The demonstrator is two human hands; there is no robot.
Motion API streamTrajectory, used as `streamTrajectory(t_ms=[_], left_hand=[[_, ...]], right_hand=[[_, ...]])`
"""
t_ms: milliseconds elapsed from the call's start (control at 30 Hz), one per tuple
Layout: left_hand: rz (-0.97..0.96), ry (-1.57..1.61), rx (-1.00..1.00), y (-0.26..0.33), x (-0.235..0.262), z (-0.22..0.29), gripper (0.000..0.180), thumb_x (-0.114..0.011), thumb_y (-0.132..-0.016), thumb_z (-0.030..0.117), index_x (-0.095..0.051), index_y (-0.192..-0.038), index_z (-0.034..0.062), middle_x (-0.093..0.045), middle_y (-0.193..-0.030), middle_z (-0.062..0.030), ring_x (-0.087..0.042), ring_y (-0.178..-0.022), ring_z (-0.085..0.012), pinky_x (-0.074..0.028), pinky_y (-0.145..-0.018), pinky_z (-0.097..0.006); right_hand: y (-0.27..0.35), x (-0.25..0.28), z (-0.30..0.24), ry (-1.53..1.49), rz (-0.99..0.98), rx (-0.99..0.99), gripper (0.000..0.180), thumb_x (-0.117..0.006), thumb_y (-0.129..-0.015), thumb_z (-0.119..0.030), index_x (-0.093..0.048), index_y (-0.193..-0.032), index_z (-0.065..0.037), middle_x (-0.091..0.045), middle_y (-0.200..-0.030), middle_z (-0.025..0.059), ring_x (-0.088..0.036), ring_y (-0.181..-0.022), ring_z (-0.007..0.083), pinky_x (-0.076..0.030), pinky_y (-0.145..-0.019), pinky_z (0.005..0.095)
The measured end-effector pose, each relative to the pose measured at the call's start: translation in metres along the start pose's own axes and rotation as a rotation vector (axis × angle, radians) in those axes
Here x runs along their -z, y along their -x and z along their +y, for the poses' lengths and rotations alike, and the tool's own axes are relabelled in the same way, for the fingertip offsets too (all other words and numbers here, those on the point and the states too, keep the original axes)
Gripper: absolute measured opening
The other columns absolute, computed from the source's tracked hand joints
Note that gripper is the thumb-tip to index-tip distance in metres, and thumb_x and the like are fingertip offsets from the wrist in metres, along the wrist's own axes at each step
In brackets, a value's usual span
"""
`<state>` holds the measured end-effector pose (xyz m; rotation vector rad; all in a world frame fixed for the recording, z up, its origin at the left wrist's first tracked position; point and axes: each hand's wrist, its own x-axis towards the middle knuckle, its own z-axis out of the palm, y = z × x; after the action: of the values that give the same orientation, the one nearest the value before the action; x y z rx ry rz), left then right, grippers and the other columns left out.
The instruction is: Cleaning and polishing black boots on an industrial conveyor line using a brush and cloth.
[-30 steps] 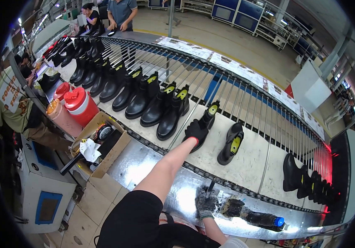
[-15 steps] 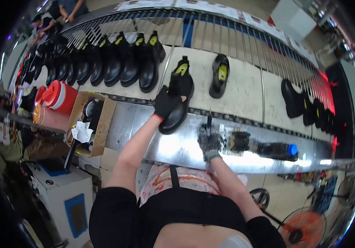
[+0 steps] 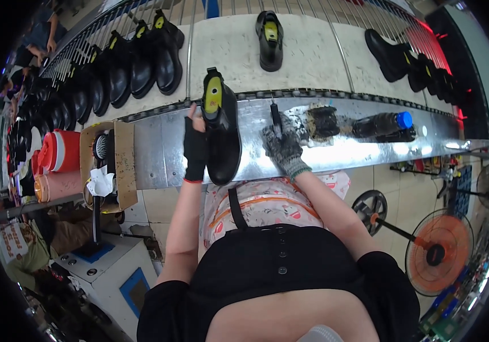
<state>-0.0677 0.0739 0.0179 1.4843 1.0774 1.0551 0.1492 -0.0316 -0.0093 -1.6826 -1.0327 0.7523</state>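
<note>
A black ankle boot [image 3: 221, 139], glossy and leather-looking with a yellow-green insole, is over the left part of the silver sheet-metal ledge [image 3: 162, 148], its toe reaching the ledge's near edge and its heel loop pointing toward the far edge. It probably has moderate weight, most of it in the sole. The polished upper looks smooth enough to slip and easy to smear; the shaft should give when squeezed, while sole and heel likely stay stiff. The surest hold would be around the shaft and heel, clear of the shiny toe.

The left hand [image 3: 195, 142], in a black fingertip-less glove, lies against the boot's left side above the ledge; some fingers are hidden, so I cannot tell how closed they are. The right hand [image 3: 284, 148], in a stained grey knit glove, curls around a slim black tool [image 3: 276, 117] over the ledge's middle. Farther right on the ledge lie a dark-stained block [image 3: 323, 121] and a dark blue-capped bottle [image 3: 378, 124]. Beyond the ledge, a lone black boot [image 3: 270, 43] stands on the white conveyor [image 3: 301, 51].
</note>
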Motion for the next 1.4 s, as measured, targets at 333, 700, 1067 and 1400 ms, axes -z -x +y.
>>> streamTrajectory(t_ms=[333, 700, 1067, 1400], left_hand=[[-0.531, 0.495, 0.312, -0.127, -0.014, 0.020, 0.077, -0.030, -0.091, 0.066, -0.055, -0.120, -0.0021, -0.062, -0.106, -0.0101, -0.059, -0.094, -0.0137, -0.046, -0.083, -0.027], [-0.697, 0.383, -0.050, -0.134, -0.009, 0.025, 0.076, -0.027, -0.089, 0.069, -0.057, -0.073, 0.0006, -0.057, -0.074, -0.0089, -0.052, -0.077, -0.0212, -0.038, -0.082, -0.033], [-0.803, 0.570, -0.688, -0.074, -0.016, 0.113, 0.090, -0.031, -0.063, 0.092, -0.058, -0.065, 0.0062, -0.057, -0.070, -0.0064, -0.047, -0.088, -0.0233, -0.022, -0.102, -0.041], [-0.874, 0.571, -0.512, -0.042, -0.024, 0.145, 0.084, -0.044, -0.059, 0.091, -0.057, -0.055, 0.0079, -0.056, -0.064, -0.0035, -0.053, -0.081, -0.0237, -0.027, -0.101, -0.043]], right_hand=[[0.101, 0.081, 0.006, -0.424, 0.211, -0.172, 0.049, -0.042, -0.095, -0.018, -0.028, -0.142, -0.012, -0.055, -0.104, 0.0123, -0.059, -0.073, 0.0176, -0.051, -0.065, 0.0298], [0.106, 0.094, 0.003, 0.104, 0.153, -0.076, 0.058, -0.050, -0.088, -0.009, -0.026, -0.139, 0.004, -0.054, -0.118, 0.0182, -0.062, -0.086, 0.0206, -0.051, -0.072, 0.0295], [0.119, 0.096, -0.033, -0.700, 0.206, -0.339, 0.070, -0.050, -0.089, 0.001, -0.014, -0.146, -0.017, -0.056, -0.093, 0.0069, -0.054, -0.063, 0.0111, -0.048, -0.052, 0.0247], [0.095, 0.136, -0.078, -0.857, -0.001, -0.371, 0.028, -0.063, -0.085, -0.007, -0.051, -0.110, -0.004, -0.058, -0.103, 0.0160, -0.060, -0.073, 0.0130, -0.054, -0.051, 0.0235]])
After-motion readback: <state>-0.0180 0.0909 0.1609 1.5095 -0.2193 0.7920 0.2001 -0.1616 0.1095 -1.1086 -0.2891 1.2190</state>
